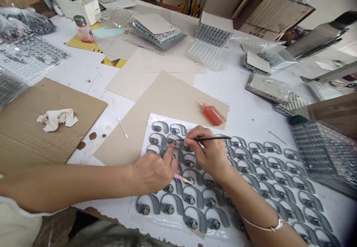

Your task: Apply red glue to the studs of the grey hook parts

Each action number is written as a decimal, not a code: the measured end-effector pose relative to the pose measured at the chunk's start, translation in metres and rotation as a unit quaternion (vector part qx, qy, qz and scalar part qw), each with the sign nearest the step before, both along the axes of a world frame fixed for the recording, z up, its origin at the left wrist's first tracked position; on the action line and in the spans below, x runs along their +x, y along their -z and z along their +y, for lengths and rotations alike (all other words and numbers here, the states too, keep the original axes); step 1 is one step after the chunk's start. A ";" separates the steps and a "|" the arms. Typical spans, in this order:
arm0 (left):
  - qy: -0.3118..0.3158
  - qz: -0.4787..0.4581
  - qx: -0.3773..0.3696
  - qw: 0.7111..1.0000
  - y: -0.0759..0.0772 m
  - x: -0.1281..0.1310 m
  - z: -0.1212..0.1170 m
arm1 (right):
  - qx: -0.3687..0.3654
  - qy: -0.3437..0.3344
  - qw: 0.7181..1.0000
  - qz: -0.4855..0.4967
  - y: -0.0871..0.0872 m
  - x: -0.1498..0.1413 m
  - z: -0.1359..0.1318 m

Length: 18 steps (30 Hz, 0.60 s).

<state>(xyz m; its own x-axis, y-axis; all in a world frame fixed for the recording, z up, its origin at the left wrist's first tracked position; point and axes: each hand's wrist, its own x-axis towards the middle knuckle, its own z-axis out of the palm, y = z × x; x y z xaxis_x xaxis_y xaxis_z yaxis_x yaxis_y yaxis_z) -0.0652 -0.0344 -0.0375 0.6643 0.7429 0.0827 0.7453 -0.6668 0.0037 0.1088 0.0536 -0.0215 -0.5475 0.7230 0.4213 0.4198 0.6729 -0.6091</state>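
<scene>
Rows of grey ear-hook earphone pieces (pixel 190 194), each with a shiny round metallic part, lie on a white sheet with a clear plastic film or tray (pixel 150 117). My right hand (pixel 208 152) pinches slim dark tweezers (pixel 213 138), whose tips point left at a piece (pixel 172 140) in the second row. Just below those tips, the index finger of my left hand (pixel 156 169) rests on or close to the same piece. Tucked into my left hand is a thin pink stick with a pointed yellow end (pixel 184 179); its other end is hidden.
A bottle of red liquid with a needle tip (pixel 213 114) lies behind the pieces. A cotton swab (pixel 122 128) and a crumpled tissue (pixel 58 119) on brown cardboard (pixel 25 135) are leftward. Behind stand a metal-capped jar (pixel 83 29) and stacked trays (pixel 156 29); more trays (pixel 323 150) sit right.
</scene>
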 end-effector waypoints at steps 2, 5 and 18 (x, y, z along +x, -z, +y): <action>0.002 -0.007 0.002 1.000 0.000 0.000 0.000 | -0.010 -0.003 1.000 -0.003 0.002 0.001 0.000; 0.004 -0.015 0.011 1.000 0.001 -0.001 0.000 | -0.017 -0.003 1.000 -0.003 0.006 0.001 0.000; -0.004 -0.024 0.030 0.999 0.003 0.000 -0.001 | 0.083 -0.062 0.994 -0.024 0.013 -0.001 -0.004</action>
